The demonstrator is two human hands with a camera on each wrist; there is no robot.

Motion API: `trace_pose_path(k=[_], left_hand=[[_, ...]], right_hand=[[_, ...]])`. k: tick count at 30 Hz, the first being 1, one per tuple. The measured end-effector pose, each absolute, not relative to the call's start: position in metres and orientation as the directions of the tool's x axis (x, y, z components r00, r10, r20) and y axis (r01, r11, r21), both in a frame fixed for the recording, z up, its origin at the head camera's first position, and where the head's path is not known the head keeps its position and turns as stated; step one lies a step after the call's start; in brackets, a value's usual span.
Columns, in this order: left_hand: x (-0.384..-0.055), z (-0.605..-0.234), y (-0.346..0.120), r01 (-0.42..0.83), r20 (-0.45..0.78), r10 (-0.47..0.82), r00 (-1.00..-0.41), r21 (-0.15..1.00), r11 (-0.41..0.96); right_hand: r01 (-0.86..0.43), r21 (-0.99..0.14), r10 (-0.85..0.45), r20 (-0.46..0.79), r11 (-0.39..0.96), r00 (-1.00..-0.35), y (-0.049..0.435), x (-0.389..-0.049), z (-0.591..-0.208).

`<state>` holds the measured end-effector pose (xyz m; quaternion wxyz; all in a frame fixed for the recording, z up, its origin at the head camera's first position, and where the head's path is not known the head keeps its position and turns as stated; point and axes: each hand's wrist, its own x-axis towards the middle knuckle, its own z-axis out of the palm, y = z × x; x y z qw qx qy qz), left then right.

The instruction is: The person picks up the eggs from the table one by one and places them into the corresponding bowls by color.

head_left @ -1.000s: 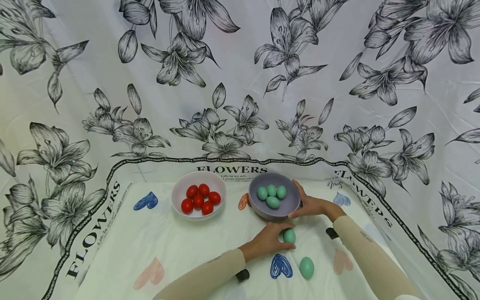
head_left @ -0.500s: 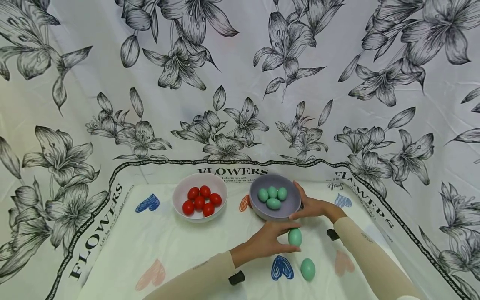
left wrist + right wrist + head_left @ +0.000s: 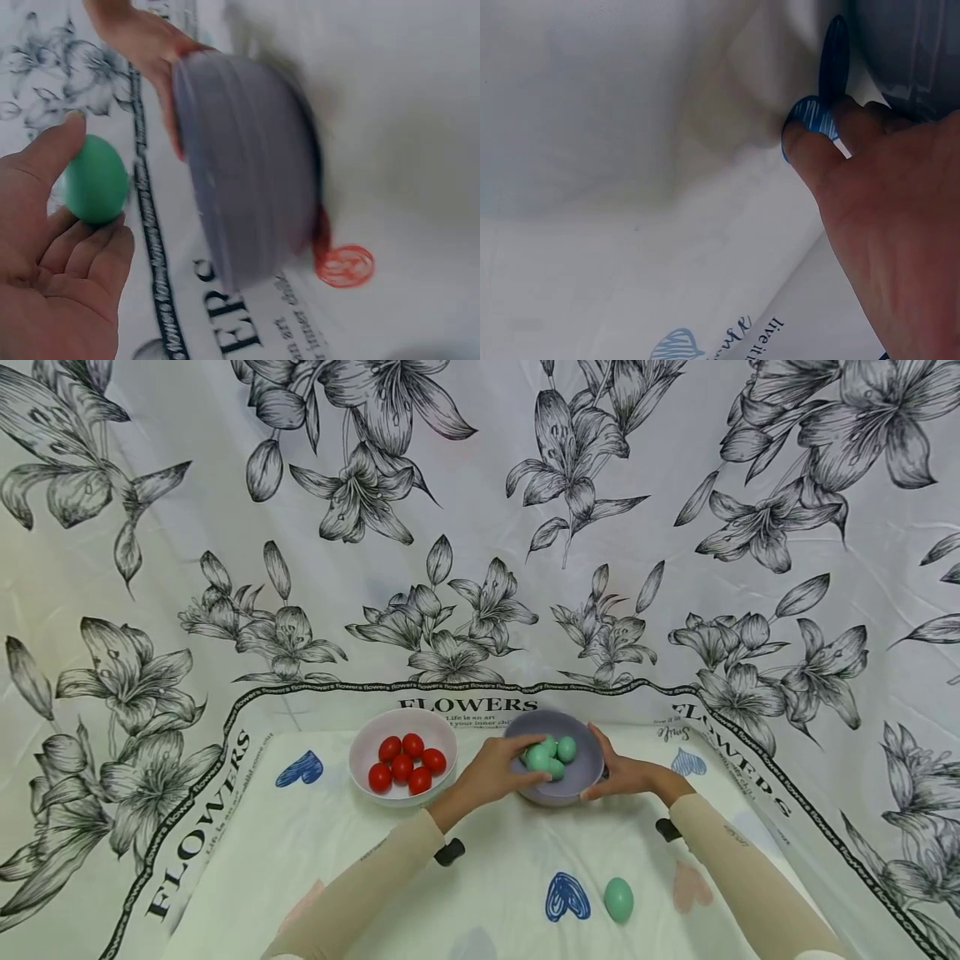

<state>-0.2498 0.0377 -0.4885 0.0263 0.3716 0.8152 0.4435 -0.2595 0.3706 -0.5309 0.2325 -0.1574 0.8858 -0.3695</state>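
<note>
A green egg [image 3: 537, 757] is pinched between thumb and fingers of my left hand [image 3: 486, 774], over the grey-purple bowl [image 3: 551, 792]. Inside that bowl lie several more green eggs [image 3: 566, 748], partly covered by the held one in the head view. The left wrist view shows the held egg [image 3: 96, 180] beside the outside wall of the bowl [image 3: 255, 172]. At the bowl's right side, my right hand [image 3: 628, 776] grips it, thumb toward the front and fingers toward the back. Another green egg [image 3: 618, 900] lies on the cloth nearer me.
Left of the purple bowl stands a pale pink bowl [image 3: 401, 797] with several red cherry tomatoes [image 3: 402, 767]. A white cloth with printed hearts [image 3: 566, 897] covers the table, and a flower-printed sheet [image 3: 465, 485] hangs behind it.
My left hand has lifted the egg off the cloth and carried it up and left over the purple bowl. My right hand stays at the bowl's side.
</note>
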Motion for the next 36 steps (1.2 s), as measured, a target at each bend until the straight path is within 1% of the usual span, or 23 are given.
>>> trace_pose_path(k=[4, 8, 13, 17, 19, 22, 26, 32, 36], left_hand=[[-0.266, -0.496, 0.035, 0.566, 0.213, 0.634, -0.743, 0.706, 0.425], [-0.272, -0.502, 0.041, 0.529, 0.123, 0.617, -0.777, 0.660, 0.534], [-0.272, -0.495, 0.059, 0.519, 0.045, 0.575, -0.817, 0.494, 0.698], [-0.272, -0.487, 0.077, 0.511, 0.003, 0.546, -0.838, 0.358, 0.782], [-0.272, -0.489, 0.084, 0.509, 0.000, 0.535, -0.845, 0.307, 0.804], [-0.272, -0.496, 0.093, 0.519, 0.033, 0.532, -0.846, 0.273, 0.810], [-0.270, -0.504, 0.103, 0.523, 0.062, 0.527, -0.847, 0.271, 0.808], [-0.271, -0.507, 0.113, 0.478, 0.024, 0.487, -0.873, 0.241, 0.845], [-0.272, -0.510, 0.117, 0.480, 0.024, 0.484, -0.875, 0.177, 0.859]], right_hand=[[-0.105, -0.722, -0.444, -0.298, 0.684, -0.845, 0.373, -0.261, -0.533], [-0.097, -0.722, -0.447, -0.310, 0.685, -0.839, 0.373, -0.261, -0.534], [-0.108, -0.717, -0.447, -0.303, 0.689, -0.842, 0.373, -0.261, -0.533], [-0.123, -0.720, -0.452, -0.284, 0.683, -0.846, 0.374, -0.262, -0.532], [-0.119, -0.728, -0.455, -0.285, 0.675, -0.843, 0.374, -0.262, -0.532], [-0.105, -0.736, -0.458, -0.296, 0.669, -0.838, 0.374, -0.261, -0.532], [-0.106, -0.728, -0.455, -0.302, 0.678, -0.838, 0.376, -0.262, -0.535], [-0.104, -0.717, -0.444, -0.305, 0.690, -0.842, 0.377, -0.263, -0.536], [-0.109, -0.729, -0.456, -0.297, 0.676, -0.839, 0.376, -0.264, -0.535]])
